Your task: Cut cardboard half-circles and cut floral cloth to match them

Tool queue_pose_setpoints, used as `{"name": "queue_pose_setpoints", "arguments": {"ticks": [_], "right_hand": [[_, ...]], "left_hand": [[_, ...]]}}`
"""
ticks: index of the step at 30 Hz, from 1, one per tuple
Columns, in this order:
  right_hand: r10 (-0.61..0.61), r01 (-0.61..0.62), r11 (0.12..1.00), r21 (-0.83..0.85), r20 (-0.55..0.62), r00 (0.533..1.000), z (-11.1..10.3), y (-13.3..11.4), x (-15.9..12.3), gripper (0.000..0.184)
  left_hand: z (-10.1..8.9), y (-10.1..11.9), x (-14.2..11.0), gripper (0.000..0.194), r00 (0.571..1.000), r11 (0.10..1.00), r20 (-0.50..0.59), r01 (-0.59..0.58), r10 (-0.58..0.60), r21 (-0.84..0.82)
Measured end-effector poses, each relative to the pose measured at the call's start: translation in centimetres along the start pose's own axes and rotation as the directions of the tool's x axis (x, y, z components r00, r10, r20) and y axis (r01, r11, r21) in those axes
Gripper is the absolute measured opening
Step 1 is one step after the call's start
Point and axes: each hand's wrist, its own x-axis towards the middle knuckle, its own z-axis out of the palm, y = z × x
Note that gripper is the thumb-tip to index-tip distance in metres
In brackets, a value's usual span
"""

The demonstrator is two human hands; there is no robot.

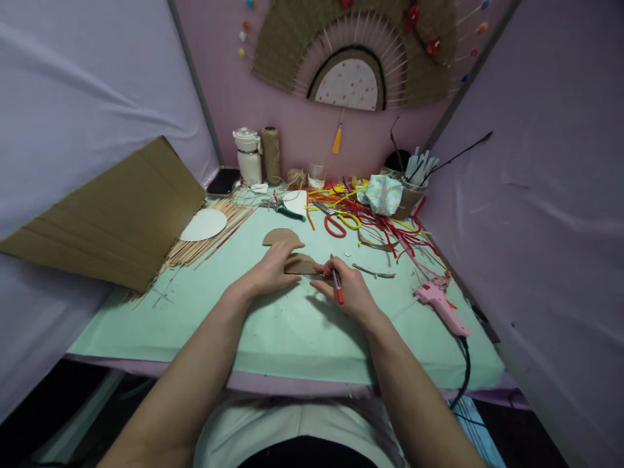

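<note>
- The left hand (pixel 277 268) comes in from the lower left, palm down, spread open around the left end of a small cardboard piece (pixel 299 264), fingers along its far side and thumb at its near side.
- The right hand (pixel 350 287) reaches in from the lower right, wrist angled inward, its fingers bent and closed on a red-ended marker (pixel 337 290); the marker's red end points down toward the person, and the fingertips meet the cardboard piece's right end.
- Both forearms slant inward over the near edge of the desk (pixel 292 338), so the hands face each other across the piece, low over the green cover.
- A cardboard semicircle (pixel 277 238) lies just beyond the left hand.
- Farther back are green-handled pruning shears (pixel 288 211) and scissors (pixel 336 225); a pink glue gun (pixel 444 309) lies right of the right hand.
</note>
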Motion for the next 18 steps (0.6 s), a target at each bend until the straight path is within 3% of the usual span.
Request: {"name": "queue_pose_setpoints", "arguments": {"ticks": [2,6,9,14,18], "right_hand": [[-0.013,0.013,1.0,0.013,-0.019,1.0,0.1,-0.2,-0.1,0.029],[-0.035,0.035,0.999,0.005,-0.02,0.999,0.1,-0.5,-0.2,0.028],[-0.038,0.039,0.997,-0.068,0.018,0.999,0.1,-0.4,-0.4,0.028],[-0.046,0.066,0.977,-0.201,0.102,0.994,0.1,-0.3,-1.0,0.025],[-0.081,0.107,0.941,-0.32,0.094,0.992,0.6,-0.4,-2.0,0.021]], "left_hand": [[-0.6,-0.4,-0.2,0.076,0.994,0.996,0.069,0.091,-0.089,-0.022],[-0.9,-0.4,-0.4,0.066,0.978,0.982,0.142,0.166,-0.153,-0.092],[-0.7,-0.4,-0.4,0.058,0.98,0.981,0.136,0.162,-0.148,-0.106],[-0.5,-0.3,-0.4,0.063,0.985,0.985,0.099,0.151,-0.143,-0.082],[-0.7,-0.1,-0.4,0.055,0.987,0.992,0.101,0.126,-0.122,-0.027]]}}
